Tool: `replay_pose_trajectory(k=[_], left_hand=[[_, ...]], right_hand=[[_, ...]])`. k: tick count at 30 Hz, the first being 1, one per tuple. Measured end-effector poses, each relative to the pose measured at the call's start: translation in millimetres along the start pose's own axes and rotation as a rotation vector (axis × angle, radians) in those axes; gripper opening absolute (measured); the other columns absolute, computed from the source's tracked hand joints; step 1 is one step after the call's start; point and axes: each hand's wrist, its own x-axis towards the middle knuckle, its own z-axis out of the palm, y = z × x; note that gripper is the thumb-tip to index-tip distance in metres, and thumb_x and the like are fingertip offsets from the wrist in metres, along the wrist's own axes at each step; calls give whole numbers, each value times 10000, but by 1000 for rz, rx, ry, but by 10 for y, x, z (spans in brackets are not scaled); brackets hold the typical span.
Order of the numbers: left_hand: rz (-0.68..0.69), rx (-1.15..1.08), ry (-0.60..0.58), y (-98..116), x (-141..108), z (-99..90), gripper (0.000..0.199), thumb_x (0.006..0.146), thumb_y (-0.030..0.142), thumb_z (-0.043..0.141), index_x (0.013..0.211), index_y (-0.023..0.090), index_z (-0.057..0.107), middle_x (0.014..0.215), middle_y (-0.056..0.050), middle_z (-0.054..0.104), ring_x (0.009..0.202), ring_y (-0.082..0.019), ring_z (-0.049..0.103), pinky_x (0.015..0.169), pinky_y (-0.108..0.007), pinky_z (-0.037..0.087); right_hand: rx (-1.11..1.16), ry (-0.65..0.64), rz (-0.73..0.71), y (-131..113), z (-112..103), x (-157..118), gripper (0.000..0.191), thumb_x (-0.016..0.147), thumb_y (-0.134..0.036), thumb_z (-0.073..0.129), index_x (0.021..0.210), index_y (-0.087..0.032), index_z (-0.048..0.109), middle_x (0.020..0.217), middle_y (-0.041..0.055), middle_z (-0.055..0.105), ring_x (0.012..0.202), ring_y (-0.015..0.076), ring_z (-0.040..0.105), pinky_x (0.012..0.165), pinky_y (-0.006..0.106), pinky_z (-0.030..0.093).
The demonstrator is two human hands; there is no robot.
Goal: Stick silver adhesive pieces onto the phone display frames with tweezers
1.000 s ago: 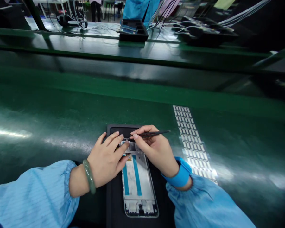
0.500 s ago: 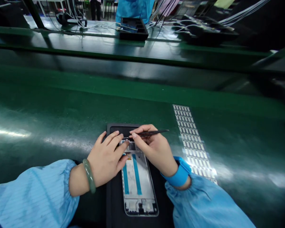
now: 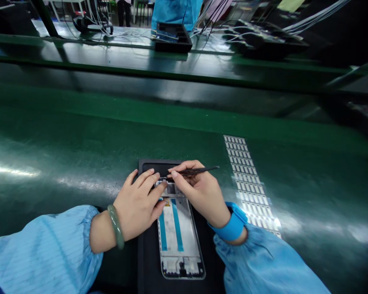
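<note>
- Tweezers [image 3: 192, 172]: one pair, in the right hand's [image 3: 200, 194] narrow grip, tips at the top of the phone frame [image 3: 178, 241]
- Phone frame: one, on a black mat [image 3: 147, 261], under the left hand's [image 3: 138, 206] wide grip
- Label sheet [image 3: 248, 183]: one, beside the mat on the green surface [image 3: 79, 143]

1. The one view is head-worn, facing forward and down.
2. It sits close above the left hand [image 3: 138, 206] and right hand [image 3: 200, 192], low in the frame.
3. Beyond them, it looks across the green workbench [image 3: 79, 139] to a farther bench [image 3: 110, 53] along the top.

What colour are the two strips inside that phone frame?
Bright blue. The head view shows both strips clearly, lying lengthwise on the white panel of the phone frame.
</note>
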Motion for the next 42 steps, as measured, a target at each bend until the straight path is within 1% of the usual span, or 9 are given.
replay_pose_trajectory(k=[7,17,23,29,34,38,42], left_hand=[[4,-1,7,-5,-3,8,346,951,317,362,1236,178,500,1304,-94,472,1267,-256,344,1011,-503,296],[2,-1,19,0,-2,-1,336,926,295,420,1230,176,499,1293,-96,481,1257,-263,359,1013,-502,305],[0,-7,13,4,4,-11,331,926,291,421,1221,169,504,1292,-98,483,1257,-262,359,1014,-508,305],[4,1,18,1,-1,2,335,915,287,449,1223,167,501,1296,-100,478,1256,-267,366,1015,-510,315],[5,-2,17,1,-1,1,329,914,287,456,1217,167,502,1299,-104,476,1259,-269,362,1019,-510,313],[-3,3,11,1,2,-3,351,914,292,471,1246,179,483,1299,-100,472,1261,-268,363,1022,-504,314],[0,1,-7,-3,6,0,354,920,287,457,1255,178,480,1303,-99,467,1269,-266,349,1025,-514,302]], right_hand=[[41,-6,38,14,0,0,147,813,-326,599,844,-204,524,839,54,678,723,174,666,613,279,530],[31,2,27,-4,3,5,132,813,-316,596,838,-202,535,837,50,676,703,162,661,615,269,528],[-26,-14,2,-34,4,1,102,816,-287,589,830,-202,535,816,39,667,684,145,646,617,256,525],[-43,-7,-1,-38,7,-5,114,820,-308,579,837,-203,536,832,43,673,699,157,656,618,264,527],[-74,-27,-9,-41,10,-13,102,823,-302,574,839,-206,541,842,49,668,721,166,658,648,281,536],[-37,18,1,-54,13,-23,107,818,-298,577,840,-209,521,840,50,675,711,172,666,627,281,536],[-146,49,-52,-70,15,-30,64,811,-255,573,821,-214,525,803,31,667,684,166,662,633,282,527]])
